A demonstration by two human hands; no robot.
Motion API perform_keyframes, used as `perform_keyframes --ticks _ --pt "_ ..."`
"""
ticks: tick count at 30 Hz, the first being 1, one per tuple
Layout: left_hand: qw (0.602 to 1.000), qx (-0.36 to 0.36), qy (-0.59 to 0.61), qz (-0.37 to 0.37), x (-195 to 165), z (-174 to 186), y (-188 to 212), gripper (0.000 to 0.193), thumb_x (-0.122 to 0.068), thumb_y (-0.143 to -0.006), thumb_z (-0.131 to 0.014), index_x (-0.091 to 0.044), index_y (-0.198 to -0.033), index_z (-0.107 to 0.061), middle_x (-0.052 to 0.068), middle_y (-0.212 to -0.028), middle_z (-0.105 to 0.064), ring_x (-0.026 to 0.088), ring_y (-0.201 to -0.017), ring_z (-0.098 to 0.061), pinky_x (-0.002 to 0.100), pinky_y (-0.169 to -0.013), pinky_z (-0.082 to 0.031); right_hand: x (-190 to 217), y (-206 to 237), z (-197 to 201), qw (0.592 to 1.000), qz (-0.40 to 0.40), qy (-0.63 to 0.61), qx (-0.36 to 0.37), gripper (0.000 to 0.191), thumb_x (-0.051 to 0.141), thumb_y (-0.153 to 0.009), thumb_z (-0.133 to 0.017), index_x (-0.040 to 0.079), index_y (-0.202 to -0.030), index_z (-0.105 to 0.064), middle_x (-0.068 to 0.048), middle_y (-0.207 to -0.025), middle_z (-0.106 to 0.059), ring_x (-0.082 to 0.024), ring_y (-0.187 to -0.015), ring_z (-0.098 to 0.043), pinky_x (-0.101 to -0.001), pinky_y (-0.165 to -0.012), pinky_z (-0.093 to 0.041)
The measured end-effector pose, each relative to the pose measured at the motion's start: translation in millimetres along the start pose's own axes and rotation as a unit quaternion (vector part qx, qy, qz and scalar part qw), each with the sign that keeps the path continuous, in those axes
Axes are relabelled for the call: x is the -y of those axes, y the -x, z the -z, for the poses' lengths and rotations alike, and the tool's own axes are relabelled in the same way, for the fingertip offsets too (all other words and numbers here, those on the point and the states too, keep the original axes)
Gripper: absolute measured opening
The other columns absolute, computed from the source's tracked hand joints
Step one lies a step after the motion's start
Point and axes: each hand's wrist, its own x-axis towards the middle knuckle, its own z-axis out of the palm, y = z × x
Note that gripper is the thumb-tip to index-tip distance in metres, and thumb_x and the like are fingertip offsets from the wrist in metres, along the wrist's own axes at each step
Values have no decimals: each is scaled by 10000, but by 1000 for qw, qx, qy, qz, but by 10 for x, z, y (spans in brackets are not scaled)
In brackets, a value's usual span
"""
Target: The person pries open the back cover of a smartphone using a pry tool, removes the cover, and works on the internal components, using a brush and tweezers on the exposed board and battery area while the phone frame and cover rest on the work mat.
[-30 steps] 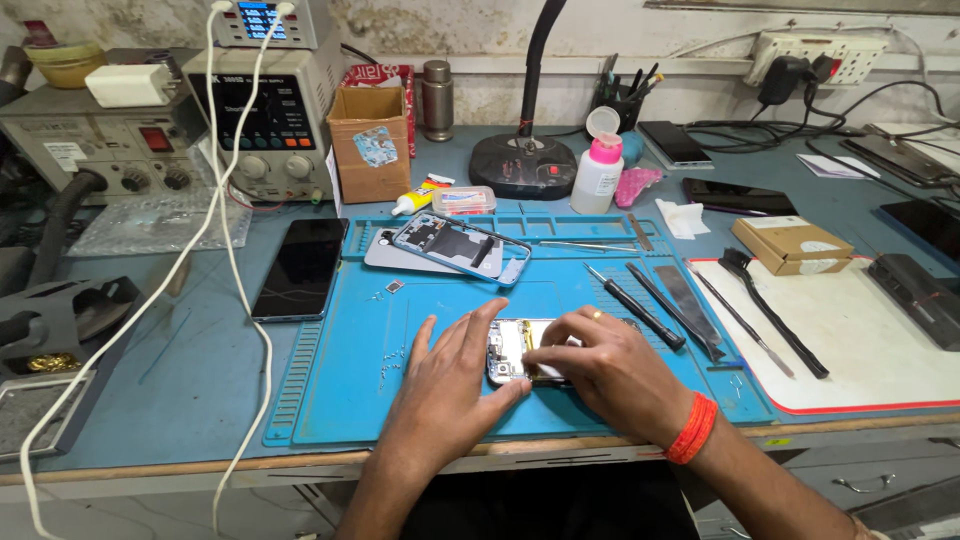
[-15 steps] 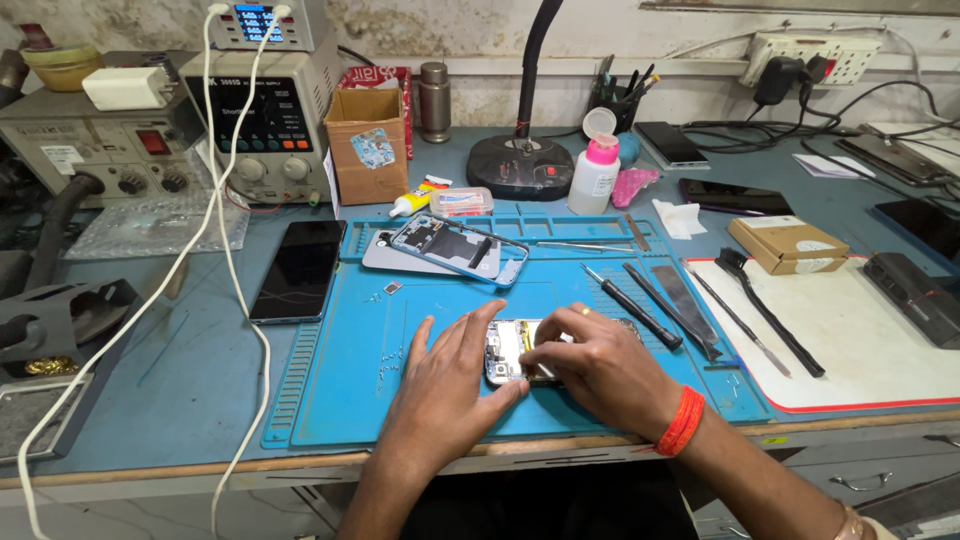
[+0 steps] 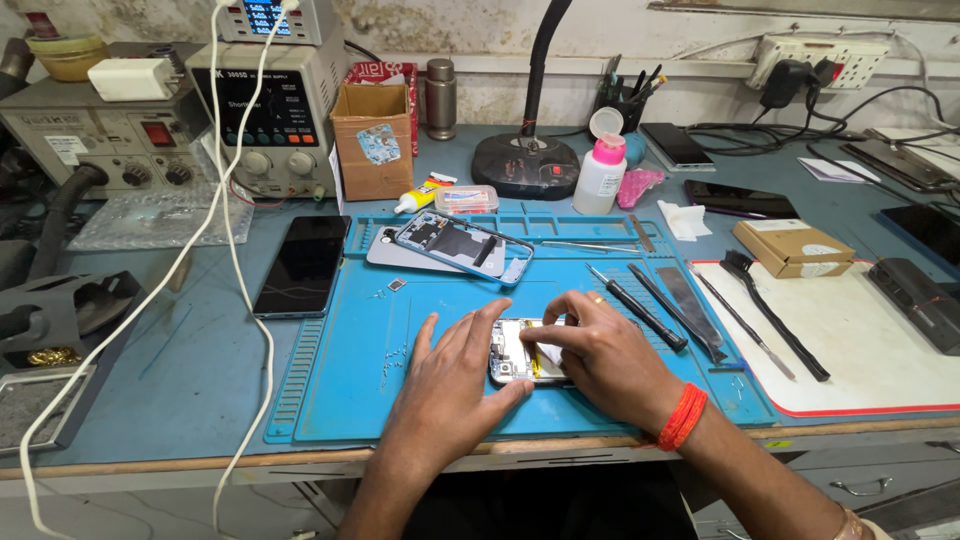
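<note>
On the blue repair mat (image 3: pixel 420 395) at the front edge of the workbench (image 3: pixel 180 370), an opened phone (image 3: pixel 518 355) lies flat with its internals exposed, just short of the mat's front edge near its middle. Disassembly appears well advanced: a detached blue frame (image 3: pixel 462 243) rests on a grey back panel (image 3: pixel 385 252) near the mat's rear edge, and a dark display panel (image 3: pixel 303 265) lies off the mat's left edge, apart from the other parts. Work on the internals still appears unfinished, since the board side remains uncovered and small loose screws (image 3: pixel 395 352) are scattered on the mat to the left of the phone. The left hand (image 3: pixel 450 385) lies flat with fingers spread, its fingertips pressing the left side of the opened phone and steadying it; it grips nothing. The right hand (image 3: pixel 600 355) is curled over the right half of the phone, its fingertips pinched at a small white piece (image 3: pixel 548 353); whether that piece is a tab, tape or a wipe cannot be determined. A screwdriver (image 3: pixel 636 307), a flat pry tool (image 3: pixel 690 312) and a brush (image 3: pixel 775 315) lie unused toward the mat's right edge. The right portion of the phone is hidden beneath the right hand, so the state of the parts there cannot be established. The mains cable (image 3: pixel 225 240) runs out of view at the bottom, and the person's arms are cut off at the lower frame edge.
</note>
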Motion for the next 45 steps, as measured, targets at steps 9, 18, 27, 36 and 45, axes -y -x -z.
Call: perform_keyframes --ticks 9,18,27,36,45 --pt "1000 -19 1 -18 22 -7 14 875 -383 -790 -778 -98 -1507 -365 144 -1426 -561 312 -1347 -491 580 -1192 -140 15 -119 20 1000 14 8 2 332 -13 -719 -718 184 -970 -809 -46 -1031 -645 -265 -956 -596 -393 -811 -528" --pt "999 -29 0 -32 31 -15 8 845 -371 -789 -785 -94 -1480 -387 131 -1389 -581 311 -1334 -510 577 -1197 -153 69 -67 -35 998 41 43 -22 180 123 -771 -792 160 -946 -808 -53 -987 -630 -268 -933 -577 -399 -760 -513" --pt "999 -26 -4 -25 25 0 12 848 -376 -784 -790 -91 -1474 -387 133 -1398 -572 309 -1328 -513 574 -1195 -146 53 -93 -19 997 52 46 -19 201 139 -766 -796 179 -962 -818 -55 -984 -625 -265 -920 -564 -387 -755 -507" --pt "999 -27 -2 -24 31 4 10 853 -376 -785 -791 -104 -1487 -390 161 -1365 -599 322 -1310 -532 585 -1191 -156 69 -89 -3 998 53 40 -11 195 151 -806 -792 189 -996 -811 -46 -994 -635 -261 -920 -567 -396 -765 -500" --pt "1000 -13 -1 0 17 21 -3 860 -367 -763 -799 -144 -1489 -394 147 -1363 -620 309 -1297 -544 579 -1200 -137 90 0 -2 999 3 2 -40 423 -39 -738 -673 133 -1115 -757 -66 -1004 -633 -273 -942 -612 -412 -824 -518"
